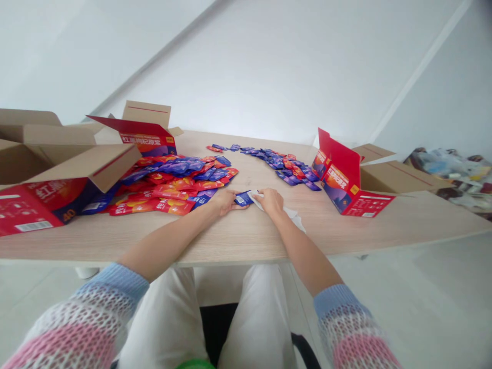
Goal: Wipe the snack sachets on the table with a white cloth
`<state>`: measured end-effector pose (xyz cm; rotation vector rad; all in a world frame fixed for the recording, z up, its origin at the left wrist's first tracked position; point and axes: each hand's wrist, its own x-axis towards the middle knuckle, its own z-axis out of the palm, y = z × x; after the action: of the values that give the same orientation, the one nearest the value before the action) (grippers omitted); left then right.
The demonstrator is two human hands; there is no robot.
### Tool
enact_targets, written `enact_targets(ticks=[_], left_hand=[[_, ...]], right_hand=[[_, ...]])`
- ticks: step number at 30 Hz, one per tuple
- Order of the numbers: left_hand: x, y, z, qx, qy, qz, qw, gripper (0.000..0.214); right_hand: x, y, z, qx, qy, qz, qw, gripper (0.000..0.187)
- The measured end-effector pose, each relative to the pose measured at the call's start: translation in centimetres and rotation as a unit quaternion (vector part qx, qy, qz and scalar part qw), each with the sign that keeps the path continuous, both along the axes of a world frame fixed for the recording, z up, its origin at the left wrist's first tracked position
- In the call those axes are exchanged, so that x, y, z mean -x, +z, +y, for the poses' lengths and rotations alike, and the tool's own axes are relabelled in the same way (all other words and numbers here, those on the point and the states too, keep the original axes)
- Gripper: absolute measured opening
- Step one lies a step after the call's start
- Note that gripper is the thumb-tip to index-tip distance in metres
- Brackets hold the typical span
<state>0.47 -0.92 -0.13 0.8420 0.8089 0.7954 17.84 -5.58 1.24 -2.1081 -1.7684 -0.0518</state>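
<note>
Head view: three red printed cardboard cartons stand open on the wooden tabletop (230,238). Brown bare walls show inside the near-left carton (36,205), but its floor is hidden; the contents of the far-left carton (148,148) and the right carton (340,187) cannot be seen either. A heap of red and blue pouches (172,192) lies left of centre, its left edge partly covered by the near-left carton's flap and its far side close to the far-left carton. A looser band of pouches (284,165) curves from far centre to just beside the right carton. At near centre, one blue pouch (242,199) lies between the hands. The left hand (224,203) has its grip pinching the left end; the right hand (271,202) has its grip pinching a white cloth (295,217) against the right end. Plastic-bagged clutter (457,166) sits at far right.
</note>
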Motion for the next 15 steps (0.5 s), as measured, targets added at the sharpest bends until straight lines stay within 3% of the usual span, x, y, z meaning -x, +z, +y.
enact_targets(ticks=[5,8,12,15], left_hand=[[0.1,0.9,0.5,-0.007,-0.017,0.035,0.999,0.038],[0.5,1.3,0.2,-0.001,-0.062,0.044,0.997,0.038],[0.9,1.2,-0.2,-0.023,-0.100,0.018,0.995,0.039],[1.2,1.0,-0.3,-0.031,-0.138,0.001,0.990,0.038]], right_hand=[[-2.5,-0.2,0.8,0.005,-0.080,0.041,0.996,0.039],[-3.7,0.1,0.8,-0.054,-0.093,0.100,0.989,0.040],[-2.9,0.4,0.2,-0.184,-0.060,0.172,0.966,0.042],[-0.8,0.3,-0.4,-0.220,0.015,0.188,0.957,0.041]])
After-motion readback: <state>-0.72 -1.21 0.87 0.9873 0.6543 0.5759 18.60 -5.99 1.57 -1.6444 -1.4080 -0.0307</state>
